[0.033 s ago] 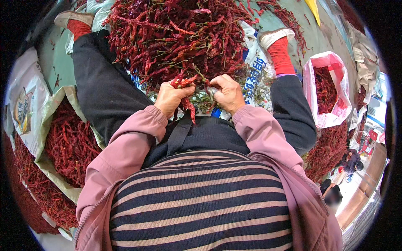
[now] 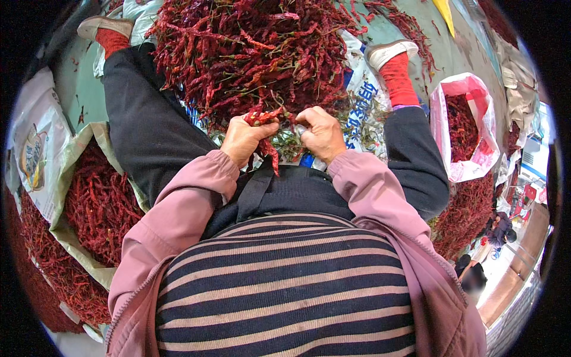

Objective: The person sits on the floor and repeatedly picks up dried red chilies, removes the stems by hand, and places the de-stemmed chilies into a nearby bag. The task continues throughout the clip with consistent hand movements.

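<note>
Big blue characters mark the white sack inside your right leg; the pale bag at your left bears dark lettering (too small to read).

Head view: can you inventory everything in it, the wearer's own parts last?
Chili heap: one, red, top centre
Held chilies: several, red, in the left hand
Printed sheeting: count unclear, white and blue, under the heap
Open sack: one, pale green, left, chilies inside
Printed bag: one, white, far left
Open bag: one, white and pink, right, chilies inside
Crumpled material: count unclear, beige, upper right
Pointed object: one, yellow, top right
Other people: two, dark clothing, lower right
Far-right clutter: too small to tell
Shoes: two, white, upper left and right
Socks: two, red, at the shoes
Trousers: one, black, centre
Jacket: one, pink, lower half
Top: one, striped, bottom centre
Hands: two, bare, centre; right hand beside the left
</note>
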A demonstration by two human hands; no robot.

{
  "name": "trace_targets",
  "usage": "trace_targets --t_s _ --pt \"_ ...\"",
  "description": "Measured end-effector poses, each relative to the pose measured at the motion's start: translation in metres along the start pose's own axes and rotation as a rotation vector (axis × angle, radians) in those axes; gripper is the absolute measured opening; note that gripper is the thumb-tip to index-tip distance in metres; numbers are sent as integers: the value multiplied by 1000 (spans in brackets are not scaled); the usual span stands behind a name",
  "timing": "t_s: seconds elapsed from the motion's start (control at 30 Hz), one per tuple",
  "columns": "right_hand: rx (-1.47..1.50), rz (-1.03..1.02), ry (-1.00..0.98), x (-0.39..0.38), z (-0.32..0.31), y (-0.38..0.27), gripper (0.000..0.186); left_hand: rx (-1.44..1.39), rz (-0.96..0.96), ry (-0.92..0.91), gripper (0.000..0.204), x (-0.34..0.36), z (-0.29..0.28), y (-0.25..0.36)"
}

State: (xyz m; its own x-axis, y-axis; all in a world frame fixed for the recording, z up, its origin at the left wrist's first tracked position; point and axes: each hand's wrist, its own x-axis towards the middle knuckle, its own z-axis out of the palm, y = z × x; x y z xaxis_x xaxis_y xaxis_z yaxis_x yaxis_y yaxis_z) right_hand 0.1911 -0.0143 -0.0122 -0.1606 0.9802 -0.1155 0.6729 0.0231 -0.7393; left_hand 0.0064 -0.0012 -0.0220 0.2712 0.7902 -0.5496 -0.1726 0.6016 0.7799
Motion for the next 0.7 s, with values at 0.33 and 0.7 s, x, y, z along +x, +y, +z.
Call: trace_targets --t_s 0.33,0.7 --pt "-10 -99 -45 -8 10 -1 23 -65 15 -42 19 3 15 0" --pt "977 444 -49 7 3 -16 27 166 131 -176 16 3 13 -9"
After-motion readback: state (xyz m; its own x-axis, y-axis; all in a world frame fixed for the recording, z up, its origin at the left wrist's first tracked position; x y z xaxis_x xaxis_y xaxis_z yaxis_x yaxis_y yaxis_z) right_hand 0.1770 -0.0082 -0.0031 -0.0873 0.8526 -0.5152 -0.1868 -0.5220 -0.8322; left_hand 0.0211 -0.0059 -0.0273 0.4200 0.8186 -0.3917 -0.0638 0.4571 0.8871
